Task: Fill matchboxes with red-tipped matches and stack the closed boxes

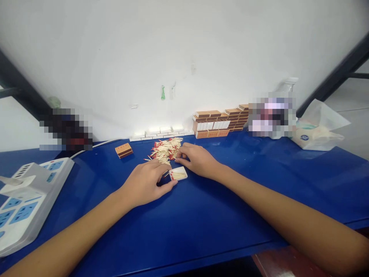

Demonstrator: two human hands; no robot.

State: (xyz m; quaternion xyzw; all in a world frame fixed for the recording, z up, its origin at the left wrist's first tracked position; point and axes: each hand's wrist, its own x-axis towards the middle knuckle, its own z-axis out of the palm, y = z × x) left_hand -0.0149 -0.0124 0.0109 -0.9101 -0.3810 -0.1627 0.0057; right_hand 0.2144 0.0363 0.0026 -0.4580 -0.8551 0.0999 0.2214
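My left hand (pixel 148 182) is closed around a small white matchbox tray (pixel 184 175), thumb at its near edge and fingers at its left side. Several red-tipped matches (pixel 176 176) lie inside the tray. Behind it spreads a loose pile of matches (pixel 167 148). My right hand (pixel 197 158) has its fingers curled together at the right edge of this pile, touching matches; how many are between the fingertips is hidden.
A closed matchbox (pixel 123 150) lies left of the pile. White trays (pixel 160 132) line the wall, beside stacked matchboxes (pixel 213 133). A power strip (pixel 43 192) occupies the left side, a tissue pack (pixel 315 134) the right. All stand on a blue table (pixel 184 231).
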